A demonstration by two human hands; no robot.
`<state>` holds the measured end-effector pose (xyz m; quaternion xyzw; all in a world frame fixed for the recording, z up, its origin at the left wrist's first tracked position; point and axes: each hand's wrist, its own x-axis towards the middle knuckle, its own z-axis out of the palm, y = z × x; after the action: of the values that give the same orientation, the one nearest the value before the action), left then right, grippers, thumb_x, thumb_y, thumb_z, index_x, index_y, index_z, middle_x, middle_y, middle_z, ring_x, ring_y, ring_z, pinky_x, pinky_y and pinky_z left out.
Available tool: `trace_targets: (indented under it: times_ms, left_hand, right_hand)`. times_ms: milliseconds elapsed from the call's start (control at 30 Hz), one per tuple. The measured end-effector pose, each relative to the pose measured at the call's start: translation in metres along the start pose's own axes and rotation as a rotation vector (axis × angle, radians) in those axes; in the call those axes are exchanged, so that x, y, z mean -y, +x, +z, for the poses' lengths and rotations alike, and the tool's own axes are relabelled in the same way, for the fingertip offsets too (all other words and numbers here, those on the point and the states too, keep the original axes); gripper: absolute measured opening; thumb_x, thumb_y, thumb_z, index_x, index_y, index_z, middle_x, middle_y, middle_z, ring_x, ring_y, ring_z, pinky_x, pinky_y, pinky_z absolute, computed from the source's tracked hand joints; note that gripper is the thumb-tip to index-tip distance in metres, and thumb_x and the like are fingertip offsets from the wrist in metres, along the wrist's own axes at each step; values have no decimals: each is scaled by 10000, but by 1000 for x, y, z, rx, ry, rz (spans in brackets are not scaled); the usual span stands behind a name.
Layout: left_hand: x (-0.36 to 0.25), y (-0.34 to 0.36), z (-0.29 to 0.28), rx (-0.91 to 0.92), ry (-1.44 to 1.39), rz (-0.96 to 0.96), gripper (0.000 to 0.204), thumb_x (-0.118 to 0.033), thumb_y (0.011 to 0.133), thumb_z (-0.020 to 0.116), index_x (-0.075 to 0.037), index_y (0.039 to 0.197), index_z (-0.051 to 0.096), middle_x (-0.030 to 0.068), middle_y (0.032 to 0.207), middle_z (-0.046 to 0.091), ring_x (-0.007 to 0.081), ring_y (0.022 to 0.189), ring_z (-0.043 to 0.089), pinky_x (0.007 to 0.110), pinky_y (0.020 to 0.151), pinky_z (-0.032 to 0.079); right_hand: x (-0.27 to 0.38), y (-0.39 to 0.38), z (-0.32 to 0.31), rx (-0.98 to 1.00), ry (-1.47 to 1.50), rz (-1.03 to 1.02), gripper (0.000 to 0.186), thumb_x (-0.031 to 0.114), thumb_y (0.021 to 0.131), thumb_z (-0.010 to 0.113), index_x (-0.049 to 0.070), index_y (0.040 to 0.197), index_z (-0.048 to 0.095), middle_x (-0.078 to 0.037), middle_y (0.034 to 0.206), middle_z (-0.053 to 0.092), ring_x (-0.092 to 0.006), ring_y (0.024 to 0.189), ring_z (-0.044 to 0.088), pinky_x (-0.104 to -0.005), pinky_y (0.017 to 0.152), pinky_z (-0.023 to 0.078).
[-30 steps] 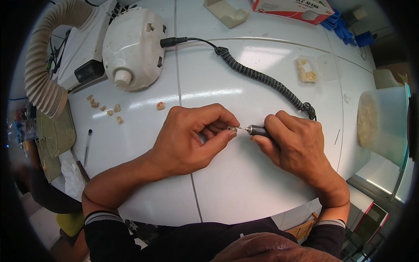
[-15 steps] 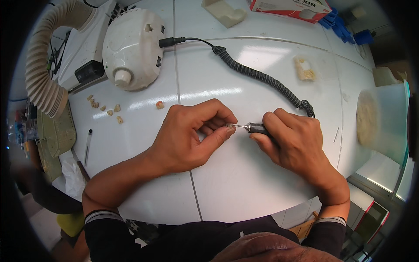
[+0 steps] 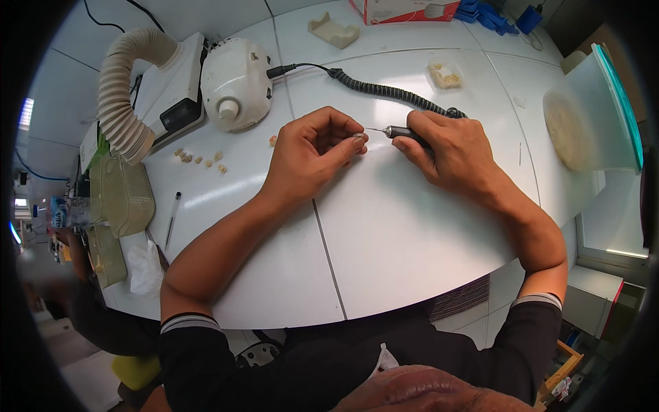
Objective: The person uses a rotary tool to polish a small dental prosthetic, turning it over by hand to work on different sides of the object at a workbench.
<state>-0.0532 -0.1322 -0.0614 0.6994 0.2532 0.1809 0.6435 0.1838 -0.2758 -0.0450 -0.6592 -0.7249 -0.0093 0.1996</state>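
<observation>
Between the thumb and fingertips of my left hand (image 3: 302,158) is a small pale tooth-like piece (image 3: 359,136), mostly covered by the fingers. My right hand (image 3: 456,147) grips a dark rotary handpiece (image 3: 399,132) like a pen. Its thin metal bit (image 3: 375,129) points left at the piece, with the tip a short way off the left fingertips. A black coiled cord (image 3: 384,92) runs from behind the right hand to a white motor control box (image 3: 237,82) at the back left. Several similar yellowish pieces (image 3: 199,160) lie scattered beyond my left forearm.
A ribbed suction hose (image 3: 117,89) arches at far left, above olive baskets (image 3: 123,196). A pen (image 3: 173,220) lies near my left forearm. At right stands a translucent tub (image 3: 594,117); farther back are a small clear bag (image 3: 446,75) and a red-and-white box (image 3: 405,10).
The whole view has shifted, so the table and hands appear higher. The bit has drawn back slightly from the piece, where its tip was touching or nearly so.
</observation>
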Motion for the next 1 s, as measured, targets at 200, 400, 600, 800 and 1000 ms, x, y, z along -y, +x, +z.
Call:
trace_targets:
  times_ms: [200,400,600,800,1000]
  left_hand:
    - [1,-2,-1,-23,-16,41,150,-109,1093,747,-43,1201,667,86,1204,831,179,1126,808,277,834,613]
    - [1,-1,0,-40,33,95,134,-121,1083,758,-48,1149,667,102,1244,818,167,1146,797,284,863,619]
    - [11,5,-7,-13,47,163,156,-109,1034,819,-23,1096,705,88,1148,824,134,1041,788,284,898,627]
    - [7,6,-5,-7,9,171,152,-76,1018,833,-10,1124,746,68,1098,824,130,1034,780,287,917,623]
    - [3,3,-2,-46,77,122,140,-53,1007,836,-6,1122,772,53,1048,821,123,1008,779,281,945,625]
  right_hand:
    - [3,-1,6,-57,-48,22,424,470,1125,641,81,955,661,-98,802,718,-334,680,710,-464,610,552]
    - [9,-3,5,-59,-55,33,430,469,1127,633,70,970,668,-135,834,735,-372,725,718,-496,651,558]
    - [8,-2,5,-43,-79,45,420,467,1126,633,76,978,673,-136,853,743,-377,769,725,-498,669,555]
    - [6,-3,4,-45,-39,33,414,463,1120,646,78,971,667,-128,841,734,-371,751,718,-492,653,546]
    - [8,-2,-2,-15,-8,26,401,441,1110,668,78,941,644,-114,816,713,-371,729,709,-494,646,539]
